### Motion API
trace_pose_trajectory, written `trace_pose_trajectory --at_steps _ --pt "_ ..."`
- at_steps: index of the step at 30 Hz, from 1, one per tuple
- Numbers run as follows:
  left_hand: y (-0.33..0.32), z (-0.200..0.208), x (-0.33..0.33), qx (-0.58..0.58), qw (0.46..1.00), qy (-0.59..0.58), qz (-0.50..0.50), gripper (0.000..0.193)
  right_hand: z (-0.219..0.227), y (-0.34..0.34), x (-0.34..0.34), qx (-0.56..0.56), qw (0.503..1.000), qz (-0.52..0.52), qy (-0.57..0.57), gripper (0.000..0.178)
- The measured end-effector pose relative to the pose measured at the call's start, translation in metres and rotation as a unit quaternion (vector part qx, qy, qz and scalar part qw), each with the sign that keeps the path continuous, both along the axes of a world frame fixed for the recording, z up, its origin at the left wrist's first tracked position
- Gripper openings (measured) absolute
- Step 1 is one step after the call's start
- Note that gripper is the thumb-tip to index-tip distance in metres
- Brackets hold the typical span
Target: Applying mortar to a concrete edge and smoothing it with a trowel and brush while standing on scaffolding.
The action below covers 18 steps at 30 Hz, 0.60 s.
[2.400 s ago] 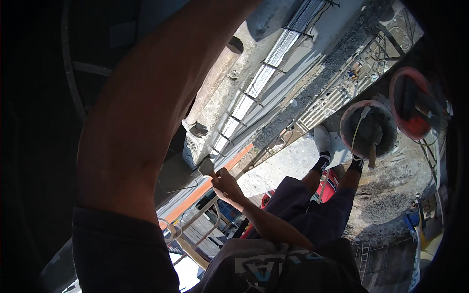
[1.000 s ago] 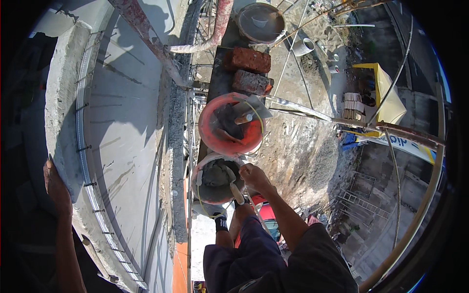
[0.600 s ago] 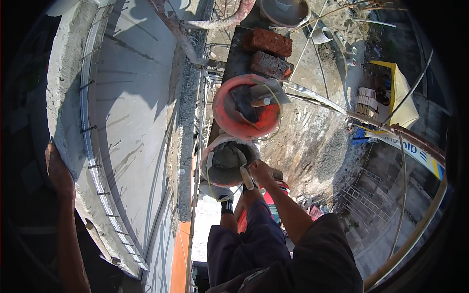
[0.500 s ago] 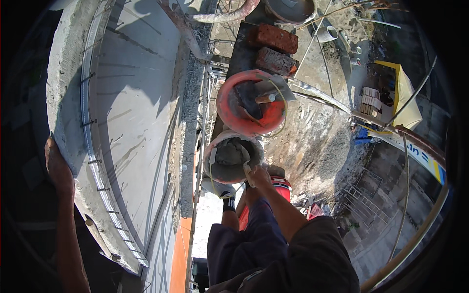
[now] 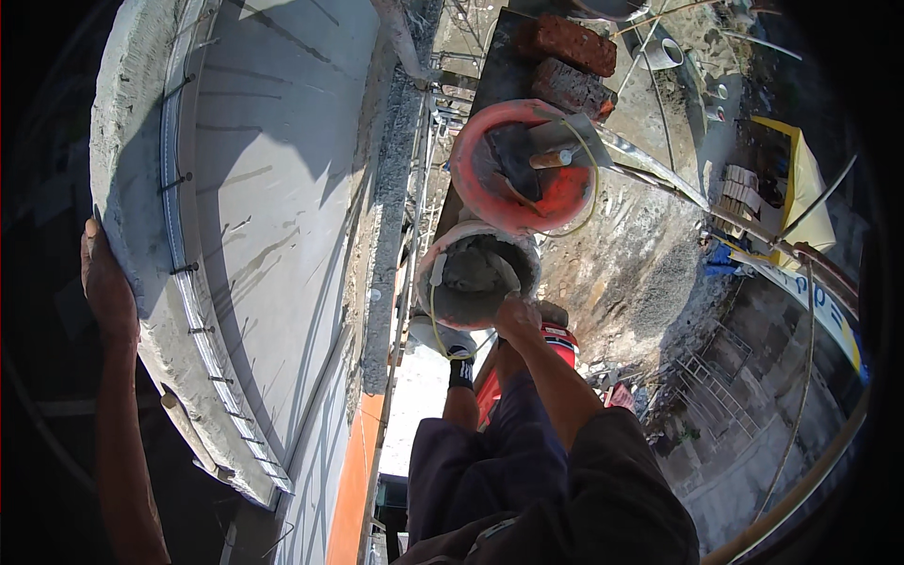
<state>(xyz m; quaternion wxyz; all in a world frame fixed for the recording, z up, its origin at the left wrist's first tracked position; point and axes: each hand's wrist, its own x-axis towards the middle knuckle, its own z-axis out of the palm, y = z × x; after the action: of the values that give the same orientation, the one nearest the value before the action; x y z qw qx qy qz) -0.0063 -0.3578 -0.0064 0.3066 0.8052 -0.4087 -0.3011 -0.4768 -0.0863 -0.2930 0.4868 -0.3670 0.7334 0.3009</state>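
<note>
Trowel (image 5: 509, 276) in right hand (image 5: 517, 319), two bricks (image 5: 576, 45) on plank (image 5: 495, 71)

The mortar (image 5: 474, 270) is grey, one bucket (image 5: 468, 181) red, the tarp (image 5: 811, 202) yellow.

A round, pale-rimmed bucket (image 5: 460, 312) stands mouth up, wet grey mortar (image 5: 471, 267) heaped inside toward its far wall, its thin yellow handle hanging over the near side. A mortar-grey trowel (image 5: 509, 275) dips in at the heap's right, its grip hidden inside the right hand (image 5: 516, 316). A rough grey concrete ledge (image 5: 127, 179) meets the left hand (image 5: 110, 290) at its outer edge.
</note>
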Motion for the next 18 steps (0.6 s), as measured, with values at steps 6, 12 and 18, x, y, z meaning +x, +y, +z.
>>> trace_pose_trajectory --at_steps 6,12,18 --pt "0.002 -0.002 0.013 0.002 0.999 0.045 -0.001 0.048 0.028 -0.018 0.001 0.006 1.000 0.023 -0.010 0.046" --pt "0.001 -0.002 0.007 -0.003 0.999 -0.029 -0.012 0.049 -0.041 0.000 0.028 0.001 0.999 0.029 -0.017 0.053" --pt "0.001 -0.007 0.016 0.022 0.999 -0.028 -0.020 0.060 -0.056 0.012 0.057 0.058 0.989 0.073 -0.113 0.049"
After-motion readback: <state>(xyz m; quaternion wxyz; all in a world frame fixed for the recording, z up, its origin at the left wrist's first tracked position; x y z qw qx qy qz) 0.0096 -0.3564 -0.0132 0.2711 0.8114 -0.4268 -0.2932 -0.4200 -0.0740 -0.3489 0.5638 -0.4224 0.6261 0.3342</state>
